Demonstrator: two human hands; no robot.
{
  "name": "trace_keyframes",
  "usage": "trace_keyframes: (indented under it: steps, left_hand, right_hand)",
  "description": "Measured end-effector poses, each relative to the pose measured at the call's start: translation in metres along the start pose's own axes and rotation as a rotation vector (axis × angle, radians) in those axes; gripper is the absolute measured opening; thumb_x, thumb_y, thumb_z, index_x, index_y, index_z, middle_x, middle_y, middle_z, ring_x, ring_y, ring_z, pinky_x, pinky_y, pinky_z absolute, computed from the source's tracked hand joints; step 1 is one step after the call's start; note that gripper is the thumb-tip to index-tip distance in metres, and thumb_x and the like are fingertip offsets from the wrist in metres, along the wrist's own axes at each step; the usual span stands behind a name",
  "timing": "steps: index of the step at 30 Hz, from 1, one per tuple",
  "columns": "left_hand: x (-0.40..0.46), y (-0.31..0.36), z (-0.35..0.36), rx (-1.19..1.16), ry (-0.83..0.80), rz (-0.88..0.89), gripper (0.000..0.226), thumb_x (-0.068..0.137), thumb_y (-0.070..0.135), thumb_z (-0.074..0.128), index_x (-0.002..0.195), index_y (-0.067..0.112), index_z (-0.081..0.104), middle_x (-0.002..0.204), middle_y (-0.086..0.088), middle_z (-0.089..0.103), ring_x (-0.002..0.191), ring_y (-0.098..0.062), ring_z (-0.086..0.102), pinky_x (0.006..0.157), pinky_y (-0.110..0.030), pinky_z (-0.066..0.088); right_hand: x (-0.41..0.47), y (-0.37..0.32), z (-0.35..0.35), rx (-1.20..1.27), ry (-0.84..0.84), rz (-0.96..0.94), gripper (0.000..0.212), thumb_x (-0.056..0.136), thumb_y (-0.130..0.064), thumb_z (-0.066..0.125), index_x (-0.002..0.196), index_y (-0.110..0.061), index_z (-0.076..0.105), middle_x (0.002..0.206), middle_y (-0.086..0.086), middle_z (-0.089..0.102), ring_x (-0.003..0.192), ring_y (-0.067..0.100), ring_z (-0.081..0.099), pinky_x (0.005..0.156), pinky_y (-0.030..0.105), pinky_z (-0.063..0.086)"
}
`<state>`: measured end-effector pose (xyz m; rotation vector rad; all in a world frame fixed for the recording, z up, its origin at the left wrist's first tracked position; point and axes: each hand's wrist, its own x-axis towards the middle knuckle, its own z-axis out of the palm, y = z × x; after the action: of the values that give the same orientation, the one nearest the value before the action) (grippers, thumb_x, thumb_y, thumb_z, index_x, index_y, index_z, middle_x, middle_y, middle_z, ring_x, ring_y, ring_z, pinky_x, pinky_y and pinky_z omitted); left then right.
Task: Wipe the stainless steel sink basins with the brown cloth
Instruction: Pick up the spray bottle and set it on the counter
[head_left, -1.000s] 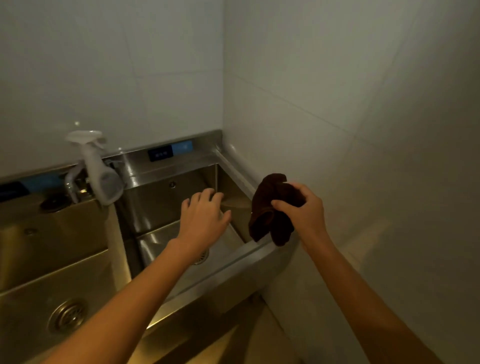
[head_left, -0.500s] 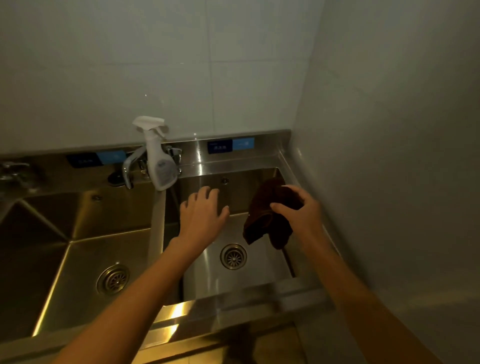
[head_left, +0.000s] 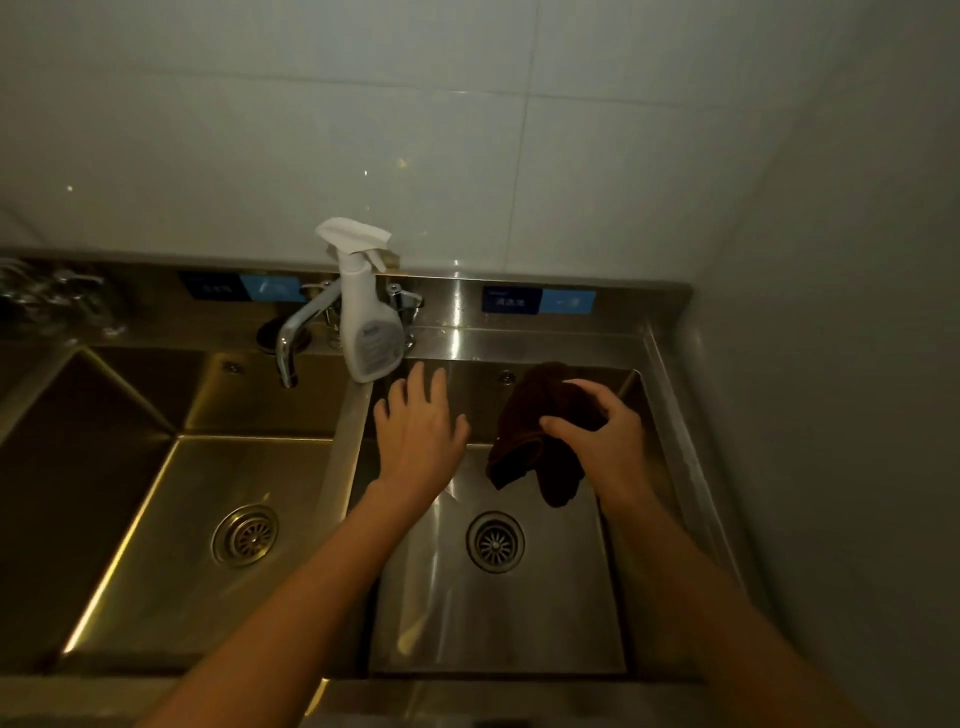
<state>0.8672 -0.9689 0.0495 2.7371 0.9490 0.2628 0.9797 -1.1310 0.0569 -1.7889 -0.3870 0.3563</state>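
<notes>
Two stainless steel basins lie side by side below me: the right basin (head_left: 545, 618) with a round drain (head_left: 495, 541), and the left basin (head_left: 156, 571) with its own drain (head_left: 245, 535). My right hand (head_left: 602, 441) grips the bunched brown cloth (head_left: 540, 441), which hangs above the back of the right basin. My left hand (head_left: 420, 431) hovers open, fingers spread, over the right basin's back left corner, holding nothing.
A white spray bottle (head_left: 363, 312) stands on the divider at the back, beside a chrome faucet (head_left: 296, 332) whose spout points over the left basin. Tiled walls close in behind and on the right. Blue labels sit on the backsplash (head_left: 623, 306).
The view has swung left and down, so both basins now show in full. My hands keep the same pose, the right still holding the cloth over the right basin.
</notes>
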Motion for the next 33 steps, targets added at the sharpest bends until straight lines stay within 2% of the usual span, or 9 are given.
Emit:
trace_keyframes:
  steps: [5,9,12,16,22,27,33]
  left_hand:
    - [0.025,-0.007,0.025,-0.025,-0.012,-0.171,0.072,0.093,0.039,0.05,0.151,0.013,0.016,0.158,-0.015,0.013,0.142,-0.035,0.019,0.112,-0.049,0.027]
    - [0.056,-0.011,0.044,-0.132,0.005,-0.389,0.087,0.092,0.04,0.053,0.152,0.012,-0.003,0.159,-0.017,0.0,0.144,-0.04,0.01,0.112,-0.054,0.024]
    - [0.085,-0.012,0.057,-0.223,0.085,-0.554,0.101,0.088,0.044,0.059,0.149,0.009,-0.013,0.158,-0.02,-0.009,0.144,-0.045,0.003,0.113,-0.055,0.022]
    - [0.12,-0.011,0.064,-0.292,0.248,-0.717,0.116,0.079,0.052,0.068,0.15,0.009,-0.013,0.156,-0.025,-0.013,0.143,-0.047,-0.001,0.114,-0.058,0.017]
    - [0.16,-0.009,0.066,-0.376,0.493,-0.885,0.114,0.076,0.049,0.072,0.151,0.007,-0.003,0.157,-0.025,-0.003,0.144,-0.044,0.006,0.115,-0.056,0.017]
    - [0.184,-0.015,0.071,-0.398,0.648,-0.953,0.103,0.08,0.046,0.069,0.152,0.009,0.005,0.158,-0.021,0.008,0.144,-0.04,0.014,0.114,-0.056,0.02]
    - [0.2,-0.023,0.083,-0.37,0.836,-0.97,0.089,0.081,0.042,0.067,0.15,0.01,0.022,0.152,-0.015,0.031,0.137,-0.034,0.032,0.111,-0.05,0.025]
  right_hand:
    - [0.032,0.015,0.012,-0.023,-0.11,0.018,0.046,0.071,-0.015,0.081,0.109,-0.033,0.062,0.105,-0.015,0.064,0.101,0.003,0.06,0.082,0.024,0.053]
    - [0.049,0.026,0.023,-0.026,-0.171,0.039,0.047,0.071,-0.011,0.08,0.11,-0.03,0.062,0.106,-0.012,0.063,0.104,0.01,0.061,0.085,0.03,0.055]
    - [0.057,0.035,0.033,-0.039,-0.198,0.067,0.048,0.071,-0.01,0.08,0.111,-0.028,0.062,0.104,-0.012,0.063,0.104,0.012,0.061,0.087,0.034,0.056]
    - [0.067,0.045,0.039,-0.078,-0.23,0.074,0.047,0.072,-0.008,0.08,0.109,-0.029,0.06,0.102,-0.014,0.06,0.104,0.013,0.06,0.085,0.031,0.057]
    - [0.083,0.051,0.035,-0.11,-0.182,0.084,0.048,0.071,-0.013,0.081,0.109,-0.033,0.061,0.101,-0.017,0.061,0.099,0.007,0.06,0.081,0.03,0.056]
    - [0.091,0.055,0.026,-0.08,-0.124,0.102,0.046,0.069,-0.012,0.082,0.106,-0.033,0.063,0.102,-0.013,0.064,0.097,0.005,0.061,0.07,0.017,0.052]
    - [0.088,0.067,0.013,-0.101,-0.088,0.16,0.046,0.072,-0.013,0.08,0.106,-0.038,0.061,0.106,-0.012,0.061,0.1,0.007,0.059,0.075,0.025,0.057]
